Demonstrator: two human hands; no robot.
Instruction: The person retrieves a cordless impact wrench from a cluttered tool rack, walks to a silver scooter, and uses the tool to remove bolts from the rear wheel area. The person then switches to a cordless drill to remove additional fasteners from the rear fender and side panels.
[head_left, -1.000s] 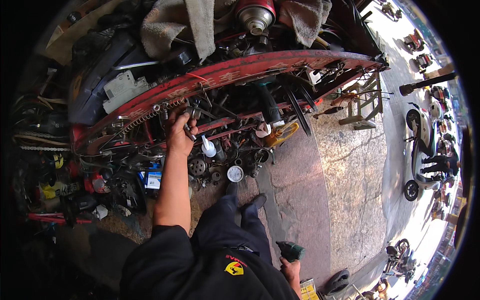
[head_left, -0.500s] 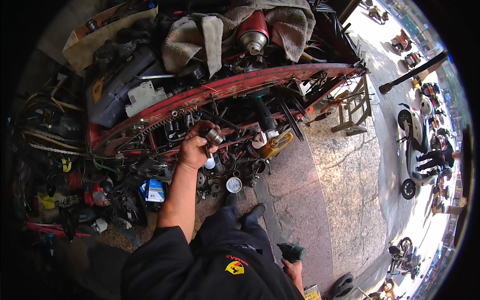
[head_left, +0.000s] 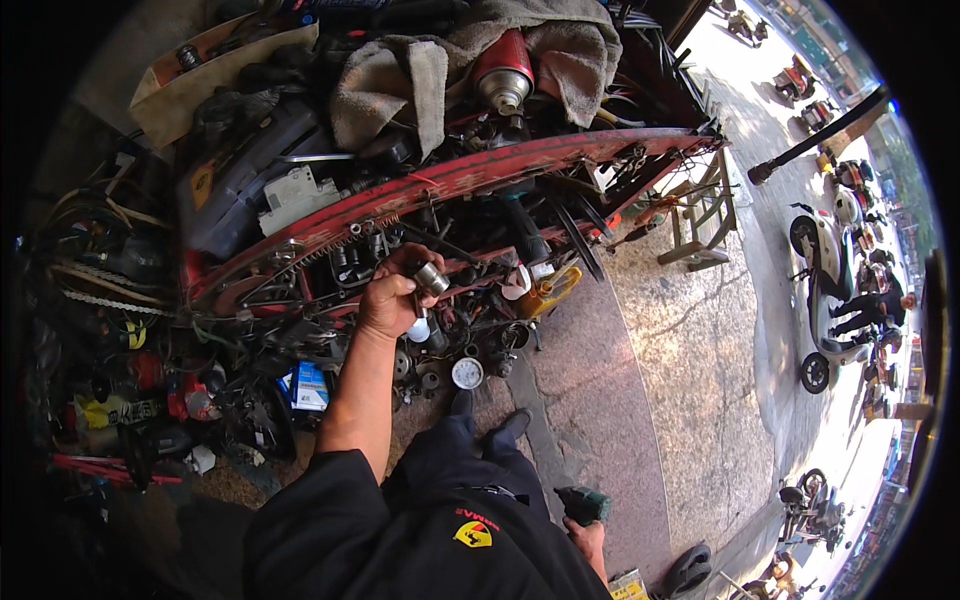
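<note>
Out in front of the red workbench, my left hand (head_left: 388,303) is raised with its fingers closed around a metal socket (head_left: 431,279). The socket is a short, shiny cylinder held between the thumb and fingers. Low on the right, beside my leg, my right hand (head_left: 591,543) grips a dark green cordless power tool (head_left: 583,503). Its far end and trigger are mostly hidden. Behind the left hand, small sockets (head_left: 343,262) sit along the bench's lower shelf, near a coil spring (head_left: 362,226).
A red-edged bench (head_left: 470,167) piled with tools and a grey towel (head_left: 385,88) spans the front. A spray can (head_left: 503,75) lies on it. Loose parts and a round gauge-like dial (head_left: 467,373) are on the ground below. A wooden stool (head_left: 700,225) stands right; a scooter (head_left: 825,280) is outside.
My view has shifted slightly. Both hands keep their holds, and the socket in my left hand has turned a little.
</note>
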